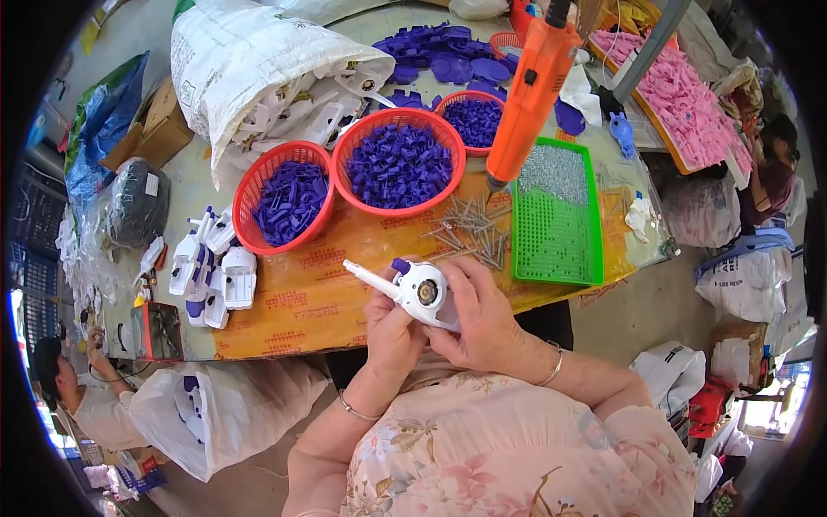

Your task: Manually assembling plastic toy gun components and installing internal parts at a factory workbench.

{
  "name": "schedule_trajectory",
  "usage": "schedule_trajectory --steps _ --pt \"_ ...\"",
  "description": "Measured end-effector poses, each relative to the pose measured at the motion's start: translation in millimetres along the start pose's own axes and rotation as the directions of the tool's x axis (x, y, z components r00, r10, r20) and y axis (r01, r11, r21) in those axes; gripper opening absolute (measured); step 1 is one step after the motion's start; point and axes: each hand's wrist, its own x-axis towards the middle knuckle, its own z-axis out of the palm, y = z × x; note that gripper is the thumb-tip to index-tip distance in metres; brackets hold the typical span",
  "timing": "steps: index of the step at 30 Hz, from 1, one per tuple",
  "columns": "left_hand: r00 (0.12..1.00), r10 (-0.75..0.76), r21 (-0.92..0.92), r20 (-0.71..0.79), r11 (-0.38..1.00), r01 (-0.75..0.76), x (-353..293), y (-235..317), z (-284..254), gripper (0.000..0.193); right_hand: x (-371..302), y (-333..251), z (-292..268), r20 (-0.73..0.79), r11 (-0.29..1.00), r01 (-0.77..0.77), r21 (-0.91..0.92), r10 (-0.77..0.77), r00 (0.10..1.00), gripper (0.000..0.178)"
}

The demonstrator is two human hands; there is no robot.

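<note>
Between my two hands, just in front of the table's near edge, is a white plastic toy housing (422,291). It has a long thin spout pointing left, a purple piece on top and a round dark fitting in its face. My left hand (389,336) grips it from below and the left, under the spout. Around its right side curl the fingers of my right hand (484,317). Beyond the hands lie loose long metal pins or screws (469,233). An orange electric screwdriver (534,99) hangs tip down above the table, untouched.
Red baskets (403,208) of purple parts stand behind the hands. A green tray (558,250) with small metal screws sits to the right. White-and-purple assemblies (239,277) are piled at left, near a white sack (233,60) of white parts. Other people sit at far left and right.
</note>
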Motion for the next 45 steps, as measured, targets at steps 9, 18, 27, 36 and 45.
schedule_trajectory --steps 9,18,27,36,45 --pt "0.998 0.051 -0.021 0.045 0.999 -0.050 -1 0 5 0.045 -8 7 2 0.130 0.999 -0.016 -0.050 0.023 0.991 0.080" --pt "0.982 -0.151 0.048 0.109 0.988 0.147 0 10 0 0.062 -8 24 10 0.041 0.979 -0.065 0.195 0.058 0.997 0.076" --pt "0.952 0.305 0.686 -0.018 0.697 -0.210 19 78 -26 0.025 -2 36 0 -0.035 0.916 -0.107 0.387 0.130 0.991 0.069" --pt "0.822 0.425 0.910 0.380 -0.331 -0.250 101 173 -49 0.013 -10 36 1 -0.035 0.913 -0.091 0.398 0.115 0.993 0.072" --pt "0.988 0.053 0.882 0.143 -0.459 -0.103 109 175 -21 0.018 -5 38 3 -0.044 0.918 -0.088 0.386 0.114 0.993 0.072"
